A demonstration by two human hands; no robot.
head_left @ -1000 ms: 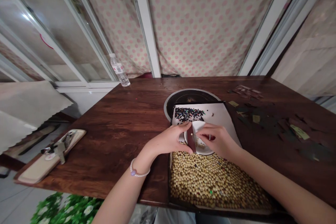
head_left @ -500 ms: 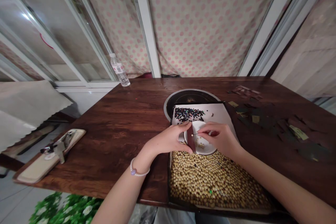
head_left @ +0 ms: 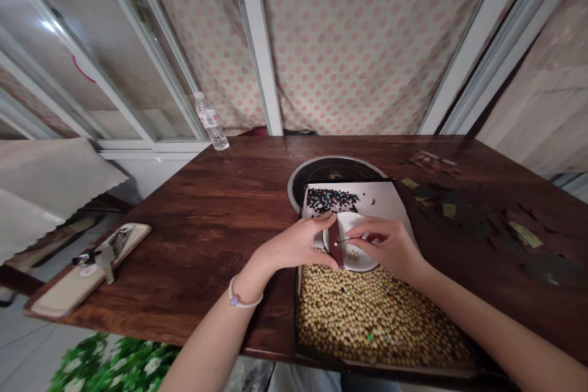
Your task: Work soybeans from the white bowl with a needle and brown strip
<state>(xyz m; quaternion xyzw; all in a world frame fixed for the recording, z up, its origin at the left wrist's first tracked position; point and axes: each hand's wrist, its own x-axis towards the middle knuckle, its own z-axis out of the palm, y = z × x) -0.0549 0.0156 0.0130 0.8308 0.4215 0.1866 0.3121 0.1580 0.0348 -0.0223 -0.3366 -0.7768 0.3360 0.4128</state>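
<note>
A white bowl (head_left: 353,218) with a few pale beads inside rests on the black-edged tray (head_left: 392,196). My left hand (head_left: 307,242) holds a dark reddish-brown strip (head_left: 334,242) between thumb and fingers, over the bowl's left side. With fingertips pinched, my right hand (head_left: 383,242) grips a thin dark needle-like tool (head_left: 343,240) above the bowl. A pale bead (head_left: 335,244) shows at the tool's left end, against the strip. Many tan beads (head_left: 367,312) fill the tray's near part; dark beads (head_left: 328,199) lie at its far left.
Behind the tray is a round dark plate (head_left: 296,174). Scattered brown and green pieces (head_left: 496,220) and yellow labels (head_left: 525,234) lie at the right. A water bottle (head_left: 212,125) stands far left; a long beige tray (head_left: 62,294) with metal tools (head_left: 106,260) sits near left.
The needle-like tool's left end and the pale bead have shifted slightly down along the strip. My left hand keeps its hold, and the view has moved a little.
</note>
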